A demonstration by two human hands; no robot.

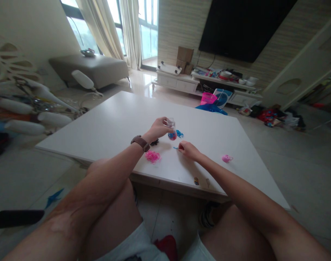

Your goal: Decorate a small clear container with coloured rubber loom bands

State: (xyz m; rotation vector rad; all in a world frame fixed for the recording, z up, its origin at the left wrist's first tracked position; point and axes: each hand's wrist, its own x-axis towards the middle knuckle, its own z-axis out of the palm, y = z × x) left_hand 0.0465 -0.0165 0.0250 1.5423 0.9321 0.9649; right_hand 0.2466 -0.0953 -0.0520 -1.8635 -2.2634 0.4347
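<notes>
My left hand [159,129] is closed round a small clear bottle [171,127] with red and blue bits in its bottom, tilted above the white table [122,119]. To its right, my right hand [186,149] pinches a thin blue piece [175,148] low over the tabletop. A blue pile [179,134] lies just behind the bottle. Nearer me is a pink pile of small loops [153,156]. A dark pile [155,143] shows partly beneath my left wrist.
A pink round object [226,158] lies on the table's right side. A small yellow and dark item [196,181] is near the front edge. Beyond the table are a pink basket [208,98] and a low white cabinet [176,82].
</notes>
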